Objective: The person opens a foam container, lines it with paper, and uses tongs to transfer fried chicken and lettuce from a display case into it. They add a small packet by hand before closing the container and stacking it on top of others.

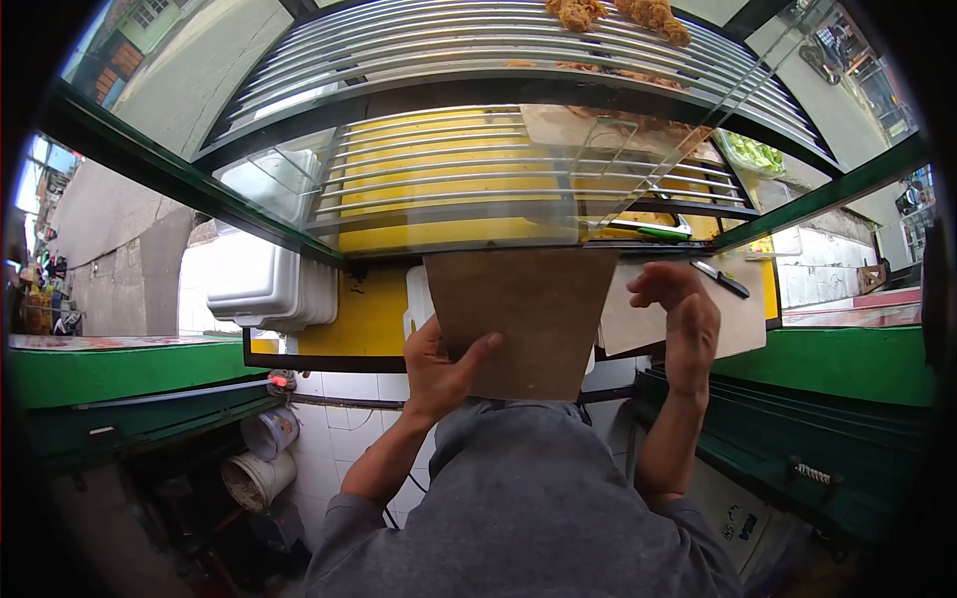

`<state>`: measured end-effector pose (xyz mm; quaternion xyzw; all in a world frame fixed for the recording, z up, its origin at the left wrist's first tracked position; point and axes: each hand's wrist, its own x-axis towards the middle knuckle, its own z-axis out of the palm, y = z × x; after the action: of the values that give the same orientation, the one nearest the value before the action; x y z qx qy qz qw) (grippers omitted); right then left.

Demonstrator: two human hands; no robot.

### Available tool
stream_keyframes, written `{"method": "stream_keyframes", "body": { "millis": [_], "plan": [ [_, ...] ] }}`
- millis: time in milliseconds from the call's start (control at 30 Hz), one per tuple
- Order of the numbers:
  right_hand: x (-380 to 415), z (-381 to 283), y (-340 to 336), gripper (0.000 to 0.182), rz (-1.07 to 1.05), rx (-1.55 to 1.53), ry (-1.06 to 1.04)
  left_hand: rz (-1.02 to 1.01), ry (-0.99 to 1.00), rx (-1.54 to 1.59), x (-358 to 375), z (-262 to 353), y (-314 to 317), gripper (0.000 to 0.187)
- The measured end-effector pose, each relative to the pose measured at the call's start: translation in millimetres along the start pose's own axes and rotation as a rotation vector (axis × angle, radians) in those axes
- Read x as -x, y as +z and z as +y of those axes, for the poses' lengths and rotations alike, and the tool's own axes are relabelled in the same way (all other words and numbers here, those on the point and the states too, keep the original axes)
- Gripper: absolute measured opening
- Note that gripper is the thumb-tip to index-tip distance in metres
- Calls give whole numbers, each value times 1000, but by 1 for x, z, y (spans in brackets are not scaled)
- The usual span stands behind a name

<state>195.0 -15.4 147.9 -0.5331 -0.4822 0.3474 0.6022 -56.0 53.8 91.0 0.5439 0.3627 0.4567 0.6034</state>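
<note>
Two hands, left hand [439,371] gripping brown paper bag [520,319], right hand [683,324] just beside

A grey long-sleeved top [528,498], its sleeves pushed up the forearms.

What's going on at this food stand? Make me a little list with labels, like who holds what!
Place: a food stall with a glass case and green frame
Left hand: grips the lower edge of a brown paper bag
Right hand: raised beside the bag, fingers curled, holding nothing
Top rack: pieces of fried food lie on it
Behind the bag: white foam boxes, stacked
On the board: a black-handled knife
Down low: two buckets by the tiled wall
</note>
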Motion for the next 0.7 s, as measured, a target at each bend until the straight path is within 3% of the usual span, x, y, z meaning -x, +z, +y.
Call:
{"method": "stream_keyframes", "body": {
  "millis": [33,133,233,333,433,500,600,700],
  "plan": [
    [1,10,0,55,-40,74,83,13,-45,12,-3,-3,2,32],
    [18,46,18,27,-71,191,237,57,-226,-35,-7,-18,13,36],
    [21,72,26,21,100,522,132,30,-298,-105,-8,-43,16,42],
    [21,92,19,22,121,562,200,-5,-323,-293,-9,-54,11,52],
    [20,106,18,21,139,328,355,-80,-342,-515,-12,-51,11,63],
    [21,115,14,20,130,370,369,-124,-391,-637,-13,-42,13,73],
    [20,114,13,21,124,392,395,-77,22,-1065,-12,-53,15,84],
    [21,113,14,20,132,377,410,-356,274,-1247,-19,-46,21,86]
  ]
}}
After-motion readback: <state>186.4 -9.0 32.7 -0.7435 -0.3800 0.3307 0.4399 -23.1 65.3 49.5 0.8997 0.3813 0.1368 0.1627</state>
